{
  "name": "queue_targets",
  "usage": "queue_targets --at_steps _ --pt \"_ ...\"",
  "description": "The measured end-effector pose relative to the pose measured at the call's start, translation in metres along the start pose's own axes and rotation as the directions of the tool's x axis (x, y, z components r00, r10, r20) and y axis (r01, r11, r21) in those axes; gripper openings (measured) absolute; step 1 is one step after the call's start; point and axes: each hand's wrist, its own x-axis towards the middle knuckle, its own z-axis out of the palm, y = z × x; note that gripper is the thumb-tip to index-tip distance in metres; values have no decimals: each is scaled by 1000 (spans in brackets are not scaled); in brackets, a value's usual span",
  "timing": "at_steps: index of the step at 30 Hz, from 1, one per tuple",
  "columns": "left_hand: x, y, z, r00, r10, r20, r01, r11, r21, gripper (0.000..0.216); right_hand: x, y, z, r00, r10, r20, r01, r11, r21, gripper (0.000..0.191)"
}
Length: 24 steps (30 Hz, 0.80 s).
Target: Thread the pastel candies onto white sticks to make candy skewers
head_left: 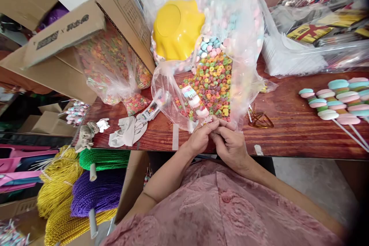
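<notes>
My left hand and my right hand meet at the near edge of the wooden table, fingers pinched together on the bottom end of a marshmallow skewer in a clear wrapper. The skewer leans up into a big clear bag of coloured cereal rings and pastel marshmallows. A yellow bowl lies upside down in that bag.
Finished marshmallow skewers lie at the right. A cardboard box with bagged cereal rings stands left. Gold twist ties, crumpled gloves, a clear bag of packets, and yellow, green and purple cord spools surround me.
</notes>
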Motion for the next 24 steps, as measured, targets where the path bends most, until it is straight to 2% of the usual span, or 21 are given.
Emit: queue_targets --at_steps 2,4,7,9,10,12,14,16,17,18,20,22,24 --pt "-1 0 -1 1000 -7 20 7 1000 0 35 2 -1 2 1000 -11 -4 11 1000 -16 20" --pt "1 -1 -6 1000 -24 5 24 1000 -6 33 5 0 -3 997 -45 58 49 996 -70 22" --pt "2 0 -17 997 -55 -53 51 997 -65 28 14 1 -27 971 -181 155 204 967 -154 16" --pt "-1 3 -22 995 -97 5 97 990 -99 30 25 2 -49 941 -297 164 331 912 -242 24" --pt "-4 5 -21 988 -137 77 144 985 -97 33 32 3 -59 917 -354 182 394 869 -299 29" --pt "-13 8 -17 929 -262 260 282 958 -45 41 46 7 -71 834 -463 299 546 769 -332 33" --pt "-23 9 -9 816 -406 411 429 902 39 44 59 12 -74 690 -537 485 688 694 -211 30" --pt "-32 8 -3 711 -519 474 529 839 126 42 69 15 -71 530 -538 655 742 669 -50 24" --pt "-35 7 -2 684 -559 468 551 817 170 41 71 16 -68 463 -515 721 741 671 4 22" --pt "-37 6 -3 683 -587 435 553 805 218 39 73 15 -65 413 -476 776 732 680 28 20" --pt "-37 7 -7 740 -589 323 477 800 365 37 73 10 -62 364 -373 853 693 721 20 17" --pt "-35 11 -13 853 -457 253 255 787 562 34 73 4 -62 375 -251 893 588 808 -20 16" --pt "-32 18 -18 935 -236 266 -37 680 733 28 74 -3 -65 400 -135 906 384 923 -32 16"
